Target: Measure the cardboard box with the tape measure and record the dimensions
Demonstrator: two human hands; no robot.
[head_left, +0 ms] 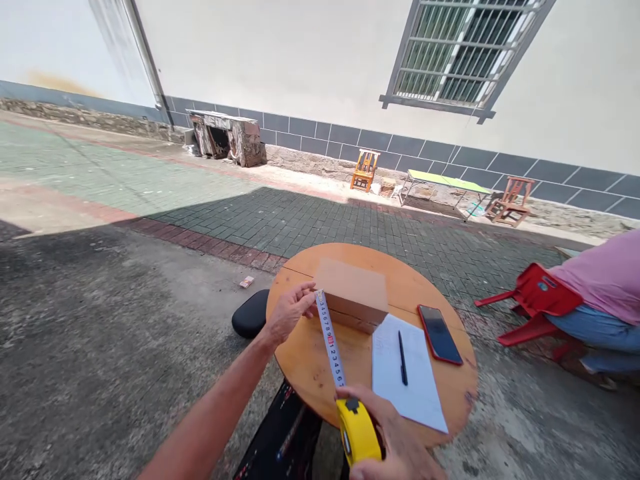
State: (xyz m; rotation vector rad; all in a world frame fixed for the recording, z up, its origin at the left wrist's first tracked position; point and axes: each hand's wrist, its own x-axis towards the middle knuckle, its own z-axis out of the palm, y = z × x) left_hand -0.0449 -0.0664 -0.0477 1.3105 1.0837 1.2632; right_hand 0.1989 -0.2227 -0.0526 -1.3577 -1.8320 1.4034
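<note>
My right hand (395, 440) is wrapped round a yellow tape measure (360, 432) at the front edge of the round wooden table. Its white blade (332, 343) runs out away from me, with black numbers and one red mark showing. At the far end of the blade, my left hand (287, 313) pinches the tip between thumb and fingers. That tip lies at the left end of a brown cardboard box (350, 287), which rests on the tabletop.
On the round table (295, 353) lie white paper (415, 393), a black pen (403, 360) and a phone with a red edge (440, 335). A black stool seat (250, 315) stands left. At right, a person in pink (605, 273) sits on a red plastic chair (545, 293).
</note>
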